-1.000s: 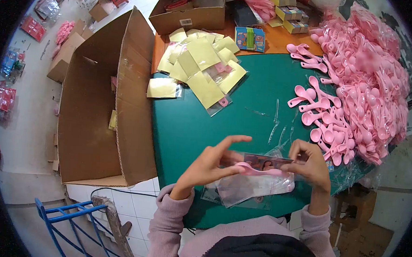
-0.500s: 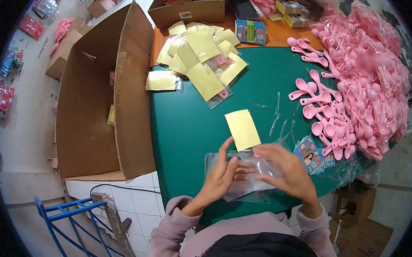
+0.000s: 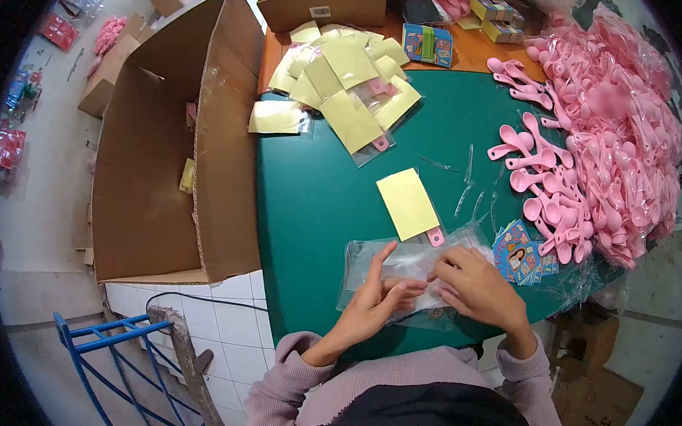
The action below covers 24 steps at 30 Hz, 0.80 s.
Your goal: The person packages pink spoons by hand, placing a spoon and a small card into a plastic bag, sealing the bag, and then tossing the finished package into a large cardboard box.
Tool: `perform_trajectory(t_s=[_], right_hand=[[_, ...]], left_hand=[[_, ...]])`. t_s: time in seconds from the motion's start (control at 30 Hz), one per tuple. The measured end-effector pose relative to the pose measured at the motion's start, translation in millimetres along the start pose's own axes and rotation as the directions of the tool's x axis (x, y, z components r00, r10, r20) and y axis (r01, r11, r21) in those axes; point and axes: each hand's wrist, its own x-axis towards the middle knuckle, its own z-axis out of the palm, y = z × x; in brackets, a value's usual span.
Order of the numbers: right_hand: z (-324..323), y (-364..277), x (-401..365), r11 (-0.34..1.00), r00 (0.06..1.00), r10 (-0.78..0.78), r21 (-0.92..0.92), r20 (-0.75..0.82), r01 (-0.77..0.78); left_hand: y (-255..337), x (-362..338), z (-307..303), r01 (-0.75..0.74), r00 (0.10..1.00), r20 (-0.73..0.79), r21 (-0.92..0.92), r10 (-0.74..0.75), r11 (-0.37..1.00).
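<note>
Two hands rest on a stack of clear plastic bags point(image 3: 400, 264) at the near edge of the green table point(image 3: 318, 204). The left hand point(image 3: 375, 301) lies flat, fingers stretched out on the film. The right hand point(image 3: 477, 291) curls its fingertips onto the top bag; whether it pinches the film is hard to tell. Just beyond lies a filled bag point(image 3: 408, 203), its yellow card hiding all but a pink handle tip. Printed cards point(image 3: 519, 253) sit near the right hand, beside a heap of pink spoons point(image 3: 607, 134) cut off by the lens edge.
</note>
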Motion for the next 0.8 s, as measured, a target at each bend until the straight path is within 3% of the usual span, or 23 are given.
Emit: perform_trajectory(t_s=[0.17,0.37,0.43,0.57,0.63,0.8], right_hand=[[9.2,2.5,-0.1,1.0,1.0,-0.019,0.024,0.025,0.018],[14.6,-2.1,4.2,0.998,0.998,-0.064,0.012,-0.017,0.064],[15.2,-5.5,6.8,0.998,0.998,-0.065,-0.015,-0.023,0.065],[16.1,-9.7,11.5,0.997,0.997,-0.073,-0.016,-0.024,0.072],[19.3,-8.2,11.9,0.994,0.996,-0.09,-0.06,0.018,0.091],[30.9,-9.0,14.4,0.984,0.985,-0.151,-0.111,-0.083,0.142]], left_hand=[[-9.2,3.2,3.1,-0.065,0.998,0.0,0.011,0.065,0.998],[-3.4,1.2,3.1,-0.104,0.988,-0.119,-0.029,0.1,0.994],[-3.0,1.2,0.7,-0.138,0.973,-0.153,0.201,0.17,0.97],[11.2,-2.0,7.0,-0.189,0.946,-0.19,0.329,0.261,0.925],[12.3,-1.7,6.7,-0.223,0.921,-0.182,0.48,0.345,0.849],[14.3,8.2,-0.9,-0.137,0.951,-0.227,0.302,0.211,0.943]])
